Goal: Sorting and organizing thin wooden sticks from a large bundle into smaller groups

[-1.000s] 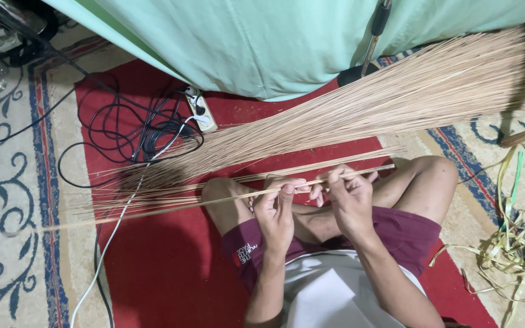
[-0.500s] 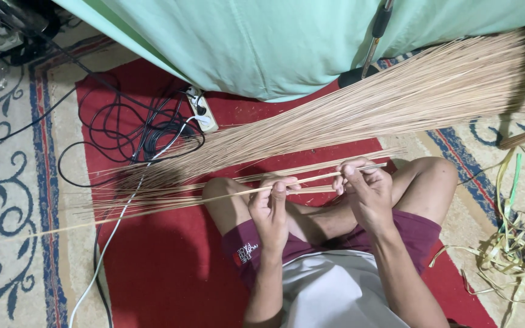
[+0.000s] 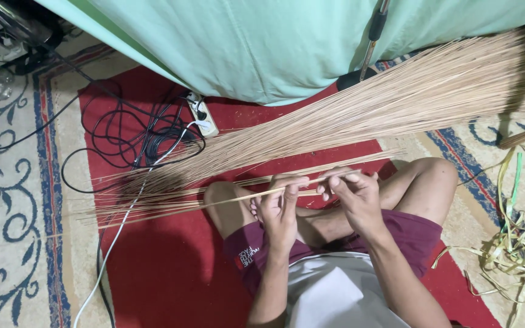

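Tan and thin, a long stick (image 3: 238, 197) runs almost level across the person's crossed legs, its right end between the hands and its left end reaching far out over the red carpet (image 3: 165, 273) toward the patterned rug (image 3: 13, 200). The left hand (image 3: 279, 212) pinches the stick between thumb and fingertips just above the left knee. The right hand (image 3: 353, 197), just beside it, has its fingers curled together around the stick's thick end, the thumb pressed against it. More loose sticks (image 3: 171, 197) lie under and beside the held one, fanning left over the carpet. Beyond the knees a large bundle (image 3: 396, 103) of the same sticks slants from the upper right down to the left, its thin tips ending near a tangle of black cables (image 3: 123, 130) and a white power strip (image 3: 203, 116). A white cable (image 3: 113, 243) runs down the carpet from the strip. Green cloth (image 3: 274, 42) hangs across the top. Pale green strips (image 3: 511, 243) lie heaped at the right, well apart from the hands.
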